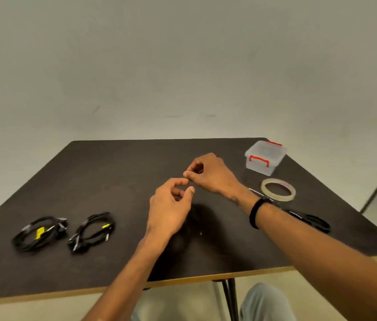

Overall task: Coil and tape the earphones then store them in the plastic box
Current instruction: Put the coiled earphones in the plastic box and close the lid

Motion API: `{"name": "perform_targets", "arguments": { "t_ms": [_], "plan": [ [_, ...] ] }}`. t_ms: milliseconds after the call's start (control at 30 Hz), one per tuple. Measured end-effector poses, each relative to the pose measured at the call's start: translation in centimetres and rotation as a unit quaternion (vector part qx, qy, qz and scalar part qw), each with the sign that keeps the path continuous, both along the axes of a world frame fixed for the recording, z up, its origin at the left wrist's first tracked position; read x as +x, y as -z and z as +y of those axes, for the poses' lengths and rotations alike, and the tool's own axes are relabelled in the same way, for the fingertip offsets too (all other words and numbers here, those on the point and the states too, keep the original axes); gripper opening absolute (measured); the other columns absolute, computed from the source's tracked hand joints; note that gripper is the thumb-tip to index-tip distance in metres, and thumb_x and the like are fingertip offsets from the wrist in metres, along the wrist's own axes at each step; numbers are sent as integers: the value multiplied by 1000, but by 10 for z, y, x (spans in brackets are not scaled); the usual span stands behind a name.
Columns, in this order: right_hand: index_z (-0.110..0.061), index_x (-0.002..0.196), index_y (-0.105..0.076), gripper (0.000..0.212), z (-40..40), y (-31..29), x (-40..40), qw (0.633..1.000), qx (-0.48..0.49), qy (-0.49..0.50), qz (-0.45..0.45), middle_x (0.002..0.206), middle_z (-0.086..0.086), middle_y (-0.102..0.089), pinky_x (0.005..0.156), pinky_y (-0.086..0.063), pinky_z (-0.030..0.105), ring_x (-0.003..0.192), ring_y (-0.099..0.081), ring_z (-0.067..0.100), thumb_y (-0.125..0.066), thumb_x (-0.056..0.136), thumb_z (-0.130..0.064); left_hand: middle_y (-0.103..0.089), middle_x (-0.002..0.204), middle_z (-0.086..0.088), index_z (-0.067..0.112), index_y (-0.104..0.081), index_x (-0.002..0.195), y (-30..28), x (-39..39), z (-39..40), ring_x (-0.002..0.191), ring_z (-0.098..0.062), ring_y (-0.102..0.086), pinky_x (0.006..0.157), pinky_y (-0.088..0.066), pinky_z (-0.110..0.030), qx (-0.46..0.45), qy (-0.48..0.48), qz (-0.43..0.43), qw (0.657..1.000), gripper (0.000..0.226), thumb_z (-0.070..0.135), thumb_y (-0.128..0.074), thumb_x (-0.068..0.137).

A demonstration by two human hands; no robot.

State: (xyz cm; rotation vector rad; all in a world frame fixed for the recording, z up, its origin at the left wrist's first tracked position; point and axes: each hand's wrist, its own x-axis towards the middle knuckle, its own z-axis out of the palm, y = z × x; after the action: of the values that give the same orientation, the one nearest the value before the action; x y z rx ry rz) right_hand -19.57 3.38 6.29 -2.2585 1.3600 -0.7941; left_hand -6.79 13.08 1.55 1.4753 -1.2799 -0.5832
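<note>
My right hand [209,173] hovers over the middle of the dark table [118,172], its thumb and forefinger pinching a small dark piece that looks like black earphone cable [198,169]. Just below and left of it, my left hand [171,205] has curled fingers, with the forefinger tip against my right thumb. Whether the left hand holds anything is unclear. A dark blur lies under both hands, either cable or shadow. The clear plastic box [265,158] with red latches stands lidded at the back right. A roll of clear tape [277,189] lies in front of it.
Two coiled black earphone bundles lie at the front left, one [39,232] with a yellow tag and one [92,230] beside it. Black scissors [315,222] lie at the right, partly hidden by my right forearm. The table's front edge [183,280] is near my knees.
</note>
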Motion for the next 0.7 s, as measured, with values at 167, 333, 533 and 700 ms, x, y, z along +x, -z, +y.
{"name": "perform_targets", "arguments": {
  "t_ms": [167,333,533,700],
  "plan": [
    [-17,94,-79,15,-20,-13,-83,996,-31,88,1,91,-4,-77,78,-56,25,86,-71,9,-73,94,-31,-72,81,9,28,-71,117,-6,-70,-38,80,-2,-68,81,-55,-25,9,72,-16,997,23,36,-69,95],
    [-17,84,-76,14,-20,-13,-150,986,-67,150,-20,87,-7,-74,78,-56,27,80,-68,6,-74,92,-27,-68,89,12,21,-69,125,-13,-122,-80,91,-8,-68,91,-56,-30,9,119,-58,991,27,29,-64,100],
    [-12,114,-75,21,-63,-6,-197,967,-108,231,-13,119,7,-74,84,-49,25,95,-62,14,-73,94,-20,-72,109,-6,24,-55,143,-16,-166,-132,98,-19,-69,97,-58,-39,16,143,-95,985,39,24,-56,105],
    [-11,125,-70,33,-109,3,-218,959,-78,272,-17,135,12,-66,98,-50,33,119,-63,27,-72,95,-24,-65,138,-10,27,-48,149,-24,-194,-166,120,-27,-66,102,-54,-41,45,136,-63,988,42,28,-52,107]
  ]
}}
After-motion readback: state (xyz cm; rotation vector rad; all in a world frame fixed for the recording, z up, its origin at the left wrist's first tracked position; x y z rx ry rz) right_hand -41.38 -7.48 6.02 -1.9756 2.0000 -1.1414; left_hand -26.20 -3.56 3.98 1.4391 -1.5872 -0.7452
